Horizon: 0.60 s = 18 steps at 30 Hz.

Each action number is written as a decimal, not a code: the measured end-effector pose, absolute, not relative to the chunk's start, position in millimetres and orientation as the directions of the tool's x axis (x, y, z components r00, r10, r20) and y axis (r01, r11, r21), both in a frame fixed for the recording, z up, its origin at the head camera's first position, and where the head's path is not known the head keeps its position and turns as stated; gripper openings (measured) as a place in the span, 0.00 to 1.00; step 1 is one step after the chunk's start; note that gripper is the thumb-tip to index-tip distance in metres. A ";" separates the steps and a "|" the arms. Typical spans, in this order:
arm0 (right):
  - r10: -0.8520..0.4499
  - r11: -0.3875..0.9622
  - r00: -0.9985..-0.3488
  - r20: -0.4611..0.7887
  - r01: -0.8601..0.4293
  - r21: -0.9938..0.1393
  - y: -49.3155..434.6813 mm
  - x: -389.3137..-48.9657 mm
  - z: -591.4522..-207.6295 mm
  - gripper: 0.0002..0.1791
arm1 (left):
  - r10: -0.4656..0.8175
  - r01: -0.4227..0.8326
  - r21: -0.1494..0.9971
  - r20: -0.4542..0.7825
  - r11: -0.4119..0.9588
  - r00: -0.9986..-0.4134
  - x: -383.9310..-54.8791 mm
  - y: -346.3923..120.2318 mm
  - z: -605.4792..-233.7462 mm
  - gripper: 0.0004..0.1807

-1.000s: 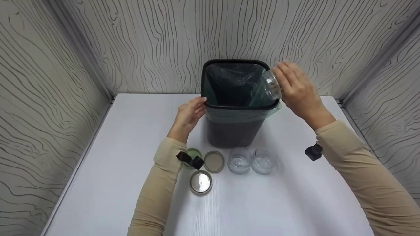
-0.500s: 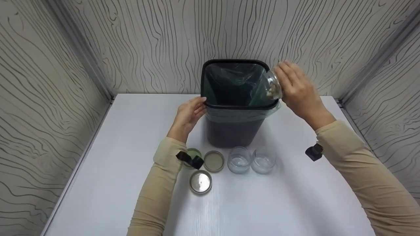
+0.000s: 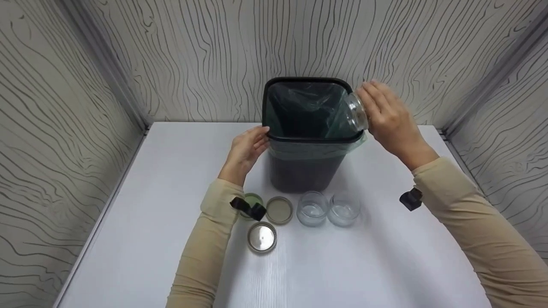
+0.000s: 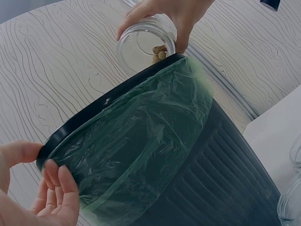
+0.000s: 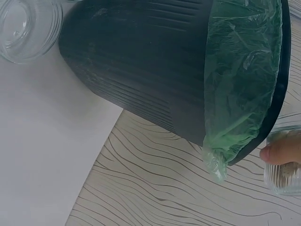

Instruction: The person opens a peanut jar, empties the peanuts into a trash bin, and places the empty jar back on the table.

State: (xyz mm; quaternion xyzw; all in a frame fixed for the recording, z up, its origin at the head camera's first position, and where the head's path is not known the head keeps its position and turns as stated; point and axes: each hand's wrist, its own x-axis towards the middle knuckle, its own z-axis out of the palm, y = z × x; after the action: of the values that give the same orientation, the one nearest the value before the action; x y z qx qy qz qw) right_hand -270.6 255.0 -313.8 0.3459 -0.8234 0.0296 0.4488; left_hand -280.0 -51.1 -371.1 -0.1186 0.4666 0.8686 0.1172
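Note:
A dark trash bin (image 3: 306, 169) with a green plastic liner (image 4: 136, 141) folded over its rim stands on the table. At the rim's left corner, my left hand (image 3: 248, 147) pinches the edge between thumb (image 4: 21, 153) and fingers. My right hand (image 3: 391, 117) grips a clear glass jar (image 3: 356, 112), tipped sideways with its mouth over the bin's right edge. Small brown lumps (image 4: 160, 55) lie inside the jar in the left wrist view; their kind is unclear. The right wrist view catches only my right thumb (image 5: 282, 149) against the ribbed glass.
Two clear glass jars, a left one (image 3: 312, 209) and a right one (image 3: 344, 209), stand before the bin. Beside them lie a green lid (image 3: 253, 200), partly behind my left wrist strap, a beige lid (image 3: 279, 211) and a silvery lid (image 3: 262, 238). Patterned walls (image 3: 214, 55) enclose the white table (image 3: 171, 171).
Half a second ago brown lumps showed near the jar's mouth in the head view; now they are not visible there. Both hands keep nearly the same place.

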 end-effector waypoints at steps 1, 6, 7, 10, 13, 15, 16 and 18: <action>-0.542 0.760 -0.357 0.761 -0.595 0.261 255.1 -270.7 -314.1 0.28 | 0.093 -0.314 0.784 -0.314 -0.536 -0.945 -280.1 -51.0 -371.2 0.28; -0.550 0.757 -0.339 0.763 -0.588 0.285 254.1 -271.3 -315.2 0.26 | 0.090 -0.311 0.784 -0.313 -0.537 -0.945 -280.2 -51.3 -371.6 0.27; -0.549 0.759 -0.337 0.765 -0.584 0.288 253.6 -271.7 -315.2 0.25 | 0.089 -0.310 0.784 -0.313 -0.537 -0.946 -280.1 -51.4 -371.5 0.26; -0.555 0.762 -0.327 0.765 -0.568 0.311 252.0 -272.7 -315.2 0.24 | 0.085 -0.310 0.784 -0.316 -0.537 -0.945 -279.9 -51.3 -371.0 0.26; -0.579 0.750 -0.309 0.755 -0.565 0.344 251.0 -272.9 -316.1 0.22 | 0.083 -0.312 0.788 -0.318 -0.531 -0.945 -279.9 -51.1 -371.4 0.26; -0.588 0.744 -0.303 0.750 -0.565 0.356 250.7 -273.0 -316.3 0.21 | 0.084 -0.311 0.792 -0.316 -0.525 -0.945 -279.9 -50.8 -371.7 0.26; -0.588 0.744 -0.302 0.750 -0.565 0.355 250.6 -273.2 -316.2 0.20 | 0.085 -0.310 0.794 -0.313 -0.523 -0.946 -279.7 -50.7 -371.7 0.26; -0.588 0.747 -0.306 0.748 -0.559 0.359 250.6 -273.2 -315.6 0.20 | 0.083 -0.306 0.796 -0.310 -0.522 -0.947 -279.7 -50.4 -371.8 0.25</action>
State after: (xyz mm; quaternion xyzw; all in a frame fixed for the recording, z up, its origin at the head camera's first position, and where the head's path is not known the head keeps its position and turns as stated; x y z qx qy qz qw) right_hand -273.2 250.6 -315.6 0.3551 -0.8079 -0.0155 0.4700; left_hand -279.7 -50.4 -371.8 -0.1171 0.4756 0.8645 0.1126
